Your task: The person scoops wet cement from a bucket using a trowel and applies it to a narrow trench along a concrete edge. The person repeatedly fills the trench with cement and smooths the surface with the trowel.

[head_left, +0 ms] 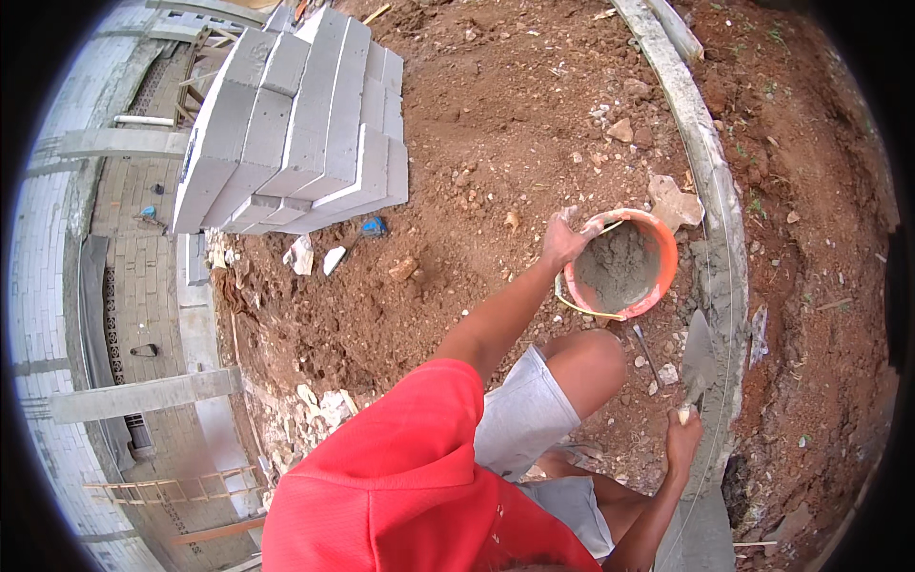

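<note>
An orange bucket (669, 250) with grey wet mortar (621, 267) inside stands on the soil, its thin yellow handle hanging down on the near side. My left hand (566, 238) grips the bucket's left rim. In my right hand (682, 440) is a trowel (700, 355), held by its handle with the fingers closed round it. The trowel's blade points away from me, over or against the left edge of a narrow concrete beam (729, 229). Grey mortar coats the stretch of beam beside the blade; whether the blade touches it I cannot tell.
A thin metal rod-like tool (648, 357) lies between bucket and trowel. A flat stone (675, 202) rests against the bucket's far side. Stacked grey blocks (315, 124) stand far left, near a blue object (374, 226). A thin string runs along the beam.
</note>
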`<action>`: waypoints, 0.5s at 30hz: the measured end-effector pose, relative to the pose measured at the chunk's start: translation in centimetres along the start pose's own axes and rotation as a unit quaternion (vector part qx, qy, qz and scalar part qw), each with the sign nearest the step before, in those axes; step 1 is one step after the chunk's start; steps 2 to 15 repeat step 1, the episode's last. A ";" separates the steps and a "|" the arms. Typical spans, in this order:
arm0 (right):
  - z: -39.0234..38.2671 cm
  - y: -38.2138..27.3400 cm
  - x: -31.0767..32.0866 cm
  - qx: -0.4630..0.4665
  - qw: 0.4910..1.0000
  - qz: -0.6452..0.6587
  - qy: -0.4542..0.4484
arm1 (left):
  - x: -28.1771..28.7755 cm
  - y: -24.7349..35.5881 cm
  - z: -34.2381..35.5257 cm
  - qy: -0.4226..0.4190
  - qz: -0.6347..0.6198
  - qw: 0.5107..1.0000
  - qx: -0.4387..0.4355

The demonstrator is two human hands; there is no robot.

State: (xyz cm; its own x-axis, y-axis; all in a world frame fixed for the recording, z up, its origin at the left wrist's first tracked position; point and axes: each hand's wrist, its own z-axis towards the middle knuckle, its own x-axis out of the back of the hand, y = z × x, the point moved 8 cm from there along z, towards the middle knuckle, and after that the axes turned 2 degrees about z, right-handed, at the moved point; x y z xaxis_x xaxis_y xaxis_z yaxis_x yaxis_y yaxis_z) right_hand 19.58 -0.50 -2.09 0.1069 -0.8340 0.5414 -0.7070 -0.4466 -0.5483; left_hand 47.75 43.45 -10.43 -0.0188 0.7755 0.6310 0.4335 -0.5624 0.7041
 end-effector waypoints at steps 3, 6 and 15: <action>-2.2 0.5 1.7 -0.006 0.999 -0.038 -0.004 | 3.0 1.3 -0.7 0.044 -0.089 0.995 0.030; -2.2 0.5 1.7 -0.006 0.999 -0.038 -0.004 | 3.0 1.3 -0.7 0.044 -0.089 0.995 0.030; -2.2 0.5 1.7 -0.006 0.999 -0.038 -0.004 | 3.0 1.3 -0.7 0.044 -0.089 0.995 0.030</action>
